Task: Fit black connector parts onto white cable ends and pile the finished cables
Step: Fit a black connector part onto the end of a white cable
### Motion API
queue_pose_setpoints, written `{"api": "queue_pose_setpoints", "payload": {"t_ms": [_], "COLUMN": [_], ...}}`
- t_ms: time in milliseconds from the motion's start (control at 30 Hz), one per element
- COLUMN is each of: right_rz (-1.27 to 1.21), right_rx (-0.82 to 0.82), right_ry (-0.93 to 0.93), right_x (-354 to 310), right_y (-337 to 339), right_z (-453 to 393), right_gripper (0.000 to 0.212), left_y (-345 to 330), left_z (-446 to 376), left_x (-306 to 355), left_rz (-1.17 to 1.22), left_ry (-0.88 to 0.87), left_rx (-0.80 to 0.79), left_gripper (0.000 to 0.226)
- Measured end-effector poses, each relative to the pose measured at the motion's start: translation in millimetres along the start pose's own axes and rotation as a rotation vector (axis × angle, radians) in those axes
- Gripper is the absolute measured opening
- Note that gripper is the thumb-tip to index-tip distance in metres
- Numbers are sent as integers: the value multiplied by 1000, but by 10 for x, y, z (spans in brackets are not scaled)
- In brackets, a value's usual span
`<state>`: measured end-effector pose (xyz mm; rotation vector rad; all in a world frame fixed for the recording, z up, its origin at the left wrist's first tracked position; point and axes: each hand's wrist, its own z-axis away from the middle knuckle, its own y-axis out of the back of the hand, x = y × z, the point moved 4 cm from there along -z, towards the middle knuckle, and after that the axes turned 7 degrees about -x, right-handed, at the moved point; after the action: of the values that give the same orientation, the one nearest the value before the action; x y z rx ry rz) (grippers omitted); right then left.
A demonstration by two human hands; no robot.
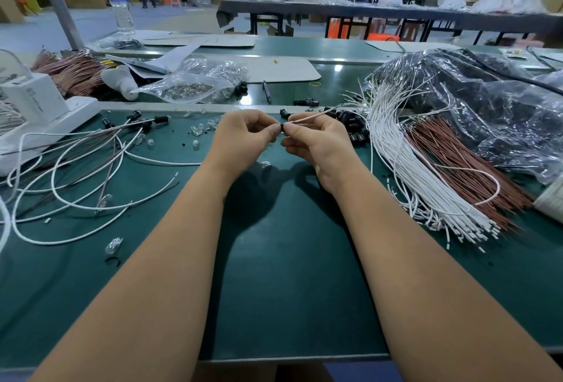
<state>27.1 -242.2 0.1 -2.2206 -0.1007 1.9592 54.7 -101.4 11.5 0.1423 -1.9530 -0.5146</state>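
A small black connector is pinched between the fingertips of the left hand, fingers curled round it. The end of a white cable is pinched by the right hand and held right at the connector; the two parts are touching, above the green table. Whether the end is fully seated cannot be told, the joint being too small and partly hidden by fingers. The fitting step is judged in progress.

Just behind the right hand a cluster of loose black connectors is seen, so stock remains. To the right a large bundle of bare white cables is laid beside brown wires, with no black parts visible on them: most of the work is judged left.

To the left, a loose pile of white cables is spread out, several with black connectors on their far ends; these are taken as finished pieces, few compared with the bundle.

Small clear caps are scattered between the pile and the hands.
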Motion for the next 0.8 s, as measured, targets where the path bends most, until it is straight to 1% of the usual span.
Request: {"api": "queue_pose_setpoints", "payload": {"t_ms": [100,200,267,400,467,533,667,800], "right_rz": [-78,-177,-233,-348,-368,-365,-298,-229], "right_rx": [77,175,195,184,172,167,175,193], "right_ry": [0,23,24,-21,-34,-36,-14,28], "right_x": [-18,-37,-36,-24,-23,-28,-52,-55], "right_y": [63,196,243,250,258,258,240,263], "right_z": [-23,-47,-48,-32,-28,-23,-14,-19], "right_gripper": [4,9,16,38,44,41,22,14], "left_y": [39,69,87,111,120,122,128,142], "left_z": [-15,-19,-19,-26,-35,-41,-43,-50], "left_x": [-34,-67,-84,-116,-133,-144,-165,-184], "left_rz": [-7,-15,-33,-81,-80,-81,-93,-90], "left_ry": [12,24,24,17,18,17,13,12], "left_rx": [8,8,14,25,38,43,51,64], "left_gripper": [3,5,6,8,9,9,8,10]}}
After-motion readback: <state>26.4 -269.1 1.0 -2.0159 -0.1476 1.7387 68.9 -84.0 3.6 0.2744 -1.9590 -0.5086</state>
